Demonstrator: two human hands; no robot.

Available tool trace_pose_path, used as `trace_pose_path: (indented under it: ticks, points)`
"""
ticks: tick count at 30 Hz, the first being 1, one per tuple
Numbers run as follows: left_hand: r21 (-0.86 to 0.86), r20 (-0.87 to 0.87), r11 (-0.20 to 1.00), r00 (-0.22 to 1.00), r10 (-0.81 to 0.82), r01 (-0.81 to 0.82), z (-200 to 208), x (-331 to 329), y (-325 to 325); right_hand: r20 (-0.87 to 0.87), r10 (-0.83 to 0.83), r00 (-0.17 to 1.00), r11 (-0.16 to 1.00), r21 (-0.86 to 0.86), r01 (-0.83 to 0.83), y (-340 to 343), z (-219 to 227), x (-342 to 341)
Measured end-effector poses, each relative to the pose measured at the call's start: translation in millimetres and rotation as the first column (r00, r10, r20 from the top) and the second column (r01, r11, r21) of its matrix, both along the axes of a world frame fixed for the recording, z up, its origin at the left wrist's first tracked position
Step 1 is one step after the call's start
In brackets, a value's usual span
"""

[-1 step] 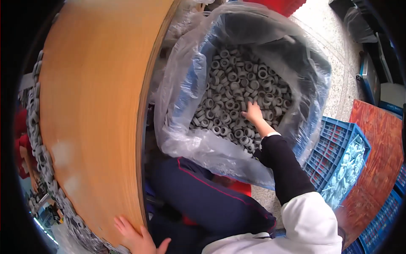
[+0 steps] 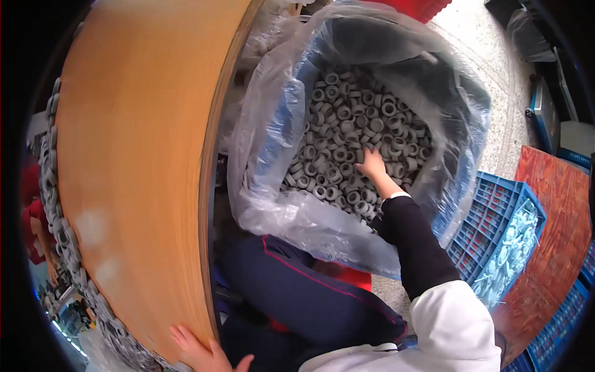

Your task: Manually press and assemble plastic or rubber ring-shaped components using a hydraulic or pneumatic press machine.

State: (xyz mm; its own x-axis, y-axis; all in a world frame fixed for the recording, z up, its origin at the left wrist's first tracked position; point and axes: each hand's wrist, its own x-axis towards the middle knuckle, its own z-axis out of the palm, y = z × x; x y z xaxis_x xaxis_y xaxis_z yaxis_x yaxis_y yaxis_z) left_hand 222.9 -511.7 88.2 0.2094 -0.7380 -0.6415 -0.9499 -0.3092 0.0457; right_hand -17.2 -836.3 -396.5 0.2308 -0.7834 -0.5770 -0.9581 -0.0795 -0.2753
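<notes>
My right hand (image 2: pixel 373 166) reaches down into a large blue bin lined with clear plastic (image 2: pixel 273 214). Its thumb and fingers are spread over a heap of small grey plastic rings (image 2: pixel 347 127), touching the pile. No ring shows clearly in its grasp, and the fingertips are partly lost among the rings. At the lower left, my left hand (image 2: pixel 207 354) rests by the near edge of a wooden tabletop (image 2: pixel 142 155), fingers apart and holding nothing.
Grey rings (image 2: pixel 52 180) line the table's far left edge. Right of the bin stands a blue crate (image 2: pixel 489 217) with pale, stringy plastic pieces, beside a reddish wooden board (image 2: pixel 548 217). A person in red (image 2: pixel 37 229) is beyond the table. My legs (image 2: pixel 310 285) are below the bin.
The whole view has shifted very slightly. Both hands keep nearly the same places, the right over the rings and the left on the table.
</notes>
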Motion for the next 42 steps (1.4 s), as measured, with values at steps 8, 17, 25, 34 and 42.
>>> trace_pose_path:
  ticks: [8, 17, 25, 34, 42]
  points:
    - [0.019, 0.078, 0.996, 0.993, -0.085, 0.083, 3.7, -3.9, 26.4, 0.091, -0.239, 0.967, 0.969, -0.042, 0.244, -2.9, -70.0, -10.1]
    - [0.079, 0.123, 0.997, 0.992, -0.014, 0.004, 3.3, -9.0, 2.3, 0.325, -0.413, 0.851, 0.909, 0.088, 0.408, 17.8, -24.4, -80.4]
    - [0.181, -0.144, 0.889, 0.883, 0.447, -0.420, 4.5, 2.0, 101.2, -0.039, -0.117, 0.992, 0.954, 0.274, 0.123, 63.4, 2.2, -82.1]
    - [0.154, -0.154, 0.944, 0.936, 0.315, -0.293, -6.3, 7.4, 95.5, 0.099, -0.116, 0.988, 0.990, 0.091, 0.107, 29.0, -50.3, -31.1]
    - [0.140, -0.157, 0.977, 0.971, 0.182, -0.160, -16.4, 25.8, 76.6, 0.039, 0.006, 0.999, 0.982, 0.189, -0.014, 67.3, -9.9, -5.9]
